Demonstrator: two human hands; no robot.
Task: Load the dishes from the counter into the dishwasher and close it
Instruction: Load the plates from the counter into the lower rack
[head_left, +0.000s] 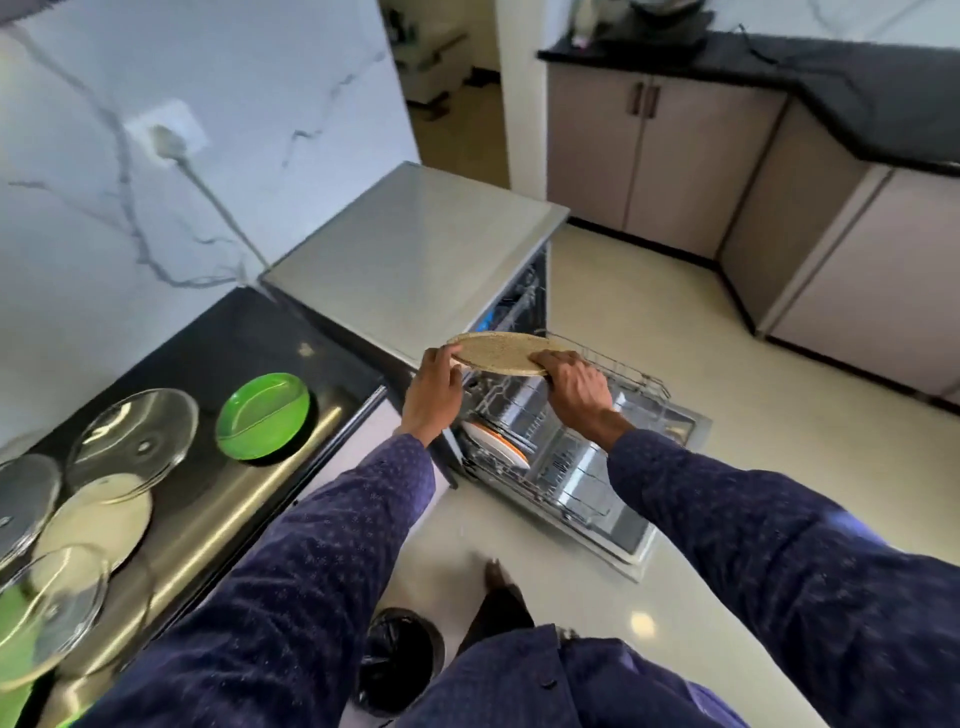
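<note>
Bright, even daylight fills the kitchen. The floor (675, 338) carries a small round glare spot at six o'clock, and the steel strip (249, 483) along the counter (228, 343) shines in a long streak at eight o'clock. Glass lids (135, 441) at nine o'clock throw white reflections. The wall (156, 130) at ten o'clock looks washed out. Wide-angle bending curves the cabinets (675, 156) at two o'clock. Sleeves (311, 545) and lower edges are smeared; the whole picture is soft.
</note>
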